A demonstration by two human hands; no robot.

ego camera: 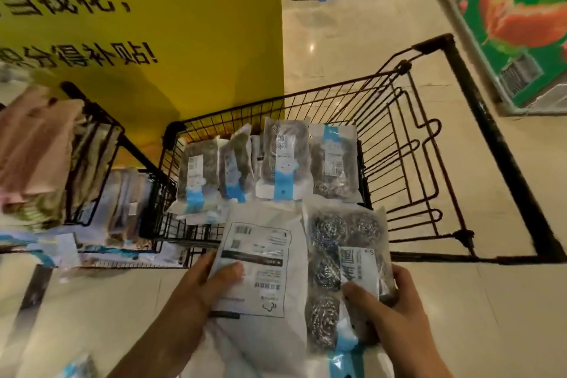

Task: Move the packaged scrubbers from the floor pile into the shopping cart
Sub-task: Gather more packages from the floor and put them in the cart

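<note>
Head view: left hand (199,285) grips a white pack (260,255), right hand (395,304) a scrubber pack (334,258), near the shopping cart (383,120). Light, slippery film; pinch edges.

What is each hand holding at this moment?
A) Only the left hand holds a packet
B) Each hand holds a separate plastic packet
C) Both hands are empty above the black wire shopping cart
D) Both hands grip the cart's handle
B: the left hand holds a packet with its white printed back up, and the right hand holds a clear packet of steel-wool scrubbers, both at the near edge of the black wire shopping cart.
</note>
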